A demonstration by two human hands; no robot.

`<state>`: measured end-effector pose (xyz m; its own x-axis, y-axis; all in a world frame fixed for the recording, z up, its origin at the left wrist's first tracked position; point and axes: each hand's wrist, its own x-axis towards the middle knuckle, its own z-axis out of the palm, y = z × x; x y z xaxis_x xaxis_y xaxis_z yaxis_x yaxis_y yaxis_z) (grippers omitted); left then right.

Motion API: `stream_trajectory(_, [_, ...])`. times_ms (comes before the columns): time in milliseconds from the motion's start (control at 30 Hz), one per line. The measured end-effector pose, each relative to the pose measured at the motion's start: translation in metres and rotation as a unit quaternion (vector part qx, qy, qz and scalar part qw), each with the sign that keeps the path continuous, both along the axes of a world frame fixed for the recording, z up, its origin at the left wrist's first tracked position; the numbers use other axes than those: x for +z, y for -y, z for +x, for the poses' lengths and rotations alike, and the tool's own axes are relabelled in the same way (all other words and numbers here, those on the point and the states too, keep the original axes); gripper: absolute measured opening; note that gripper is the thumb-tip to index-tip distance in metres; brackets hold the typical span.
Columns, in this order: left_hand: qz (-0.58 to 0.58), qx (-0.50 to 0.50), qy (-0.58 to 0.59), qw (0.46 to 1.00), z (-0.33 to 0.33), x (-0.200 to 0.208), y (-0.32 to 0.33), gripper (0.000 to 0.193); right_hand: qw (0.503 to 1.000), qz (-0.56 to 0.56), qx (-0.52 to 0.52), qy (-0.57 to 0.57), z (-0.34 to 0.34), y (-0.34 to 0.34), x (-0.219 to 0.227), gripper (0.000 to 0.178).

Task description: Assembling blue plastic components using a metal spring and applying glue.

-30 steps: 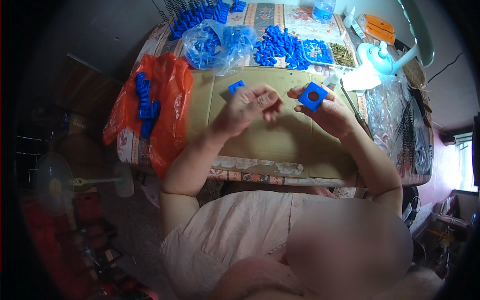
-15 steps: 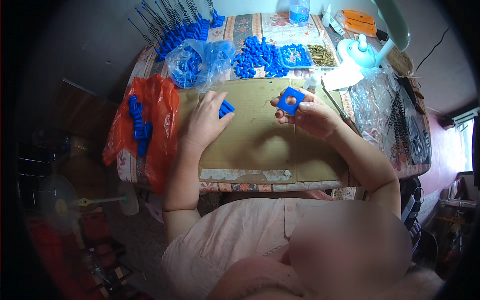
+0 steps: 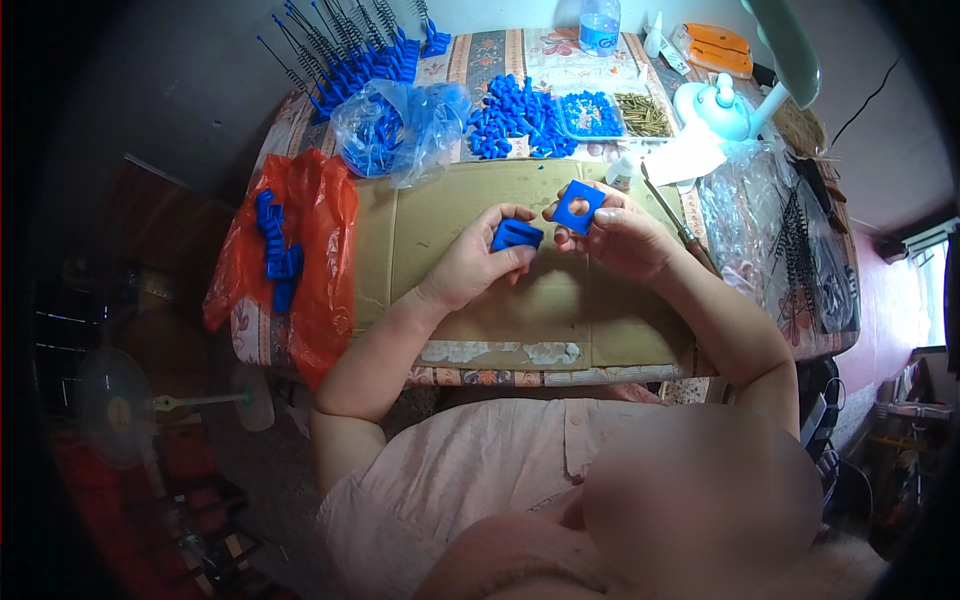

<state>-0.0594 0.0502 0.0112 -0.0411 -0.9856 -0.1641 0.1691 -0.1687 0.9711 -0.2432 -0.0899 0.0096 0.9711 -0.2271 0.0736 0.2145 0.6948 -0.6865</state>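
1. Left hand (image 3: 480, 262): fingers clamped on a slotted blue block (image 3: 517, 236) by its outer edges, prob. so the slots face up in view.
2. Right hand (image 3: 635, 238): fingers clamped on a blue plate (image 3: 580, 189) w/ a round hole, thumb off the hole, maybe to leave it visible. Plate & block are close but apart, both above the cardboard (image 3: 620, 310) that lies along the table's near edge (a work mat & cloth saver, I'd guess).
3. Supplies line the table's (image 3: 545, 50) far edge, prob. for easy reach: see-through bag (image 3: 400, 130), blue pile (image 3: 520, 120), tray w/ blue bits (image 3: 590, 112) & brass-coloured pins (image 3: 642, 115).
4. Far L corner: blue bases w/ upright springs (image 3: 370, 70). Left edge: red bag (image 3: 325, 230) under blue parts (image 3: 268, 235).
5. Lamp (image 3: 720, 105) nr far R corner, presumably for light on the hands.
6. Surface: patterned cloth, florals & stripes. Room: dim, fan (image 3: 118, 405) past left edge, bright window (image 3: 932, 290) beyond right.
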Motion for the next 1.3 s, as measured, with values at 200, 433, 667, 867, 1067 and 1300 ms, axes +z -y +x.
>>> stream_trajectory(200, [-0.024,0.015,-0.224,0.974,0.009,0.003,0.0,0.048,0.999,-0.017,-0.023,-0.034,0.002,-0.001,0.0,0.05])
stream_trajectory(433, [-0.043,0.039,-0.242,0.969,0.01,-0.001,0.004,0.043,0.998,-0.027,-0.034,-0.037,0.001,-0.001,-0.003,0.053])
stream_trajectory(667, [-0.073,0.073,-0.195,0.975,0.009,-0.002,0.001,0.042,0.999,-0.028,-0.026,-0.032,0.003,0.0,-0.006,0.052])
stream_trajectory(867, [-0.079,0.09,-0.175,0.977,0.009,-0.001,0.003,0.037,0.999,-0.024,-0.026,-0.03,0.0,0.001,-0.002,0.051])
stream_trajectory(1067, [-0.086,0.074,-0.209,0.971,0.011,-0.004,0.002,0.039,1.0,0.006,-0.01,-0.014,0.0,-0.001,0.004,0.043])
stream_trajectory(1300, [-0.089,0.075,-0.199,0.973,0.008,-0.005,-0.001,0.038,1.0,0.011,-0.011,-0.016,-0.001,-0.001,-0.001,0.047])
